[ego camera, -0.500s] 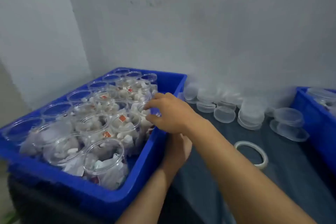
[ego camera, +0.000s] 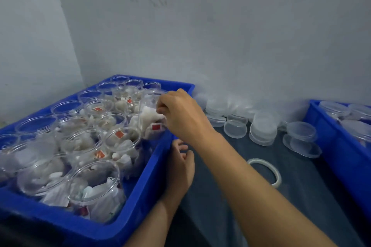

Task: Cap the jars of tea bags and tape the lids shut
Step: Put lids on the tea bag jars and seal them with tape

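Since a moment ago your right hand [ego camera: 181, 115] has lifted one jar [ego camera: 151, 115] of tea bags up out of the blue crate [ego camera: 140, 192], fingers curled round its rim, near the crate's right wall. Your left hand [ego camera: 179, 168] rests just outside that wall, loosely curled and holding nothing. Every jar in the crate looks uncapped; the loose lids [ego camera: 261, 130] and the tape roll [ego camera: 265, 170] lie to the crate's right, so I judge the capping barely begun.
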